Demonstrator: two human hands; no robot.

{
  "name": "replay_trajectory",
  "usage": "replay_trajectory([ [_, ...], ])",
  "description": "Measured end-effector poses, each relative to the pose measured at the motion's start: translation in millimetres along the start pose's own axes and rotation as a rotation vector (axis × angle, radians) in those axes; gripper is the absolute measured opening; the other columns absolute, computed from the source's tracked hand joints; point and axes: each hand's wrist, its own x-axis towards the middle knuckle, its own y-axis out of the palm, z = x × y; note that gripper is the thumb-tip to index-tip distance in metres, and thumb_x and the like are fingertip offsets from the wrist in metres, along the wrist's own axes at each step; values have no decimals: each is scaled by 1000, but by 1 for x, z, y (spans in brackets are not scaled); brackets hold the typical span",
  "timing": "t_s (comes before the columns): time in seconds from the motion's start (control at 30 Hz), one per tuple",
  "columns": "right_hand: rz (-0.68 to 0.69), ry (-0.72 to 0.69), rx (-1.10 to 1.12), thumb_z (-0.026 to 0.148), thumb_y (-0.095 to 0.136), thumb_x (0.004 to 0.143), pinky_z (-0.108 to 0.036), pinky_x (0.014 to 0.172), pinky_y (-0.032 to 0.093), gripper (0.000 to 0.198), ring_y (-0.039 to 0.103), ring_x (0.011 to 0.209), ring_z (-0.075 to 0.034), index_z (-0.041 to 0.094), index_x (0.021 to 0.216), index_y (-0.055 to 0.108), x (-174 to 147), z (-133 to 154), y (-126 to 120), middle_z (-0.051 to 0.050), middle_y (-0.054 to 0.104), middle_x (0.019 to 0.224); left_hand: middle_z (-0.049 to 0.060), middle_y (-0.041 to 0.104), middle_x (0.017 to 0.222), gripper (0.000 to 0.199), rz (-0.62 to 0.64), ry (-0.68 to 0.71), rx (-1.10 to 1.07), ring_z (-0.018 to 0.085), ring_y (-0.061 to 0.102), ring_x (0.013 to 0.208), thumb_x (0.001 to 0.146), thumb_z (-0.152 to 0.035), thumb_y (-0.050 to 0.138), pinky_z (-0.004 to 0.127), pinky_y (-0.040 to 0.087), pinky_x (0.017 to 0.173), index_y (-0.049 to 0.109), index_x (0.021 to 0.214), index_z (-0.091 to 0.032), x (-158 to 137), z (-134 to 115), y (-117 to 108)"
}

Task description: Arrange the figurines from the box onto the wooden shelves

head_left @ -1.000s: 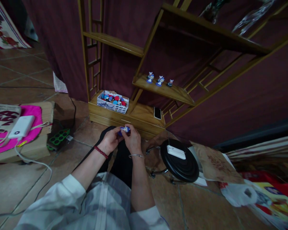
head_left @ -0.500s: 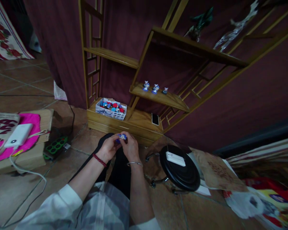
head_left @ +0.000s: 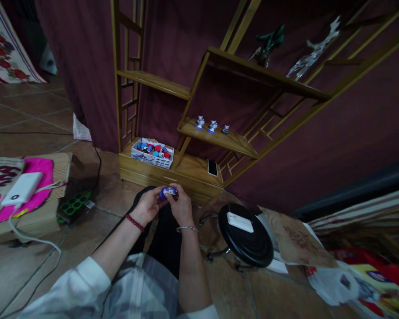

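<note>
Above my lap, a small blue and white figurine (head_left: 168, 192) lies sideways between my two hands. My left hand (head_left: 148, 206), with a red bead bracelet at the wrist, has its fingers closed around the figurine's left end. My right hand (head_left: 182, 206), wearing a silver bangle, pinches the other side. Several similar figurines (head_left: 213, 127) stand on the middle wooden shelf (head_left: 232, 141). On the cabinet's base, a printed box (head_left: 152, 159) holds several small pieces with red and blue parts.
A phone (head_left: 212, 167) lies on the base to the box's right. At my right stands a black round stool (head_left: 249, 243) with a white object on it. To my left, a cardboard box (head_left: 46, 215) carries a pink cloth and a white power bank (head_left: 22, 189).
My hands have turned the figurine slightly, so more of its blue side shows. The camera view has shifted a little. The shelf figurines stay in place.
</note>
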Motion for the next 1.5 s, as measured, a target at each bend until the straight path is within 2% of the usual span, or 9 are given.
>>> replay_trajectory([
  [0.2, -8, -31, 98, 27, 54, 74, -28, 77, 45, 21, 58, 84, -16, 23, 95, 56, 0, -3, 1, 0, 63, 92, 6, 64, 71, 16, 32, 2, 14, 11, 59, 63, 78, -6, 45, 26, 50, 66, 61, 76, -10, -2, -3, 0],
  [0.77, 5, -45, 271, 26, 55, 73, -29, 81, 45, 26, 58, 89, -16, 22, 98, 60, 2, -11, 3, -2, 64, 99, 7, 65, 74, 16, 66, 72, -2, 13, 61, 69, 76, -6, 48, 27, 49, 72, 62, 82, -9, -1, -5, -3],
  [1.2, -54, 0, 204, 27, 54, 74, -29, 79, 46, 28, 59, 84, -16, 21, 101, 58, 2, -7, 0, -3, 63, 97, 6, 65, 78, 20, 139, 78, 67, 11, 60, 75, 74, -3, 48, 25, 47, 77, 65, 81, -11, -5, -7, 1],
  [1.5, -23, -70, 179, 27, 52, 76, -26, 76, 46, 20, 58, 84, -15, 23, 94, 60, 1, -1, -3, -1, 63, 93, 7, 65, 81, 20, 125, 99, 64, 12, 59, 76, 74, -2, 49, 26, 45, 79, 65, 82, -10, -7, -6, 2],
])
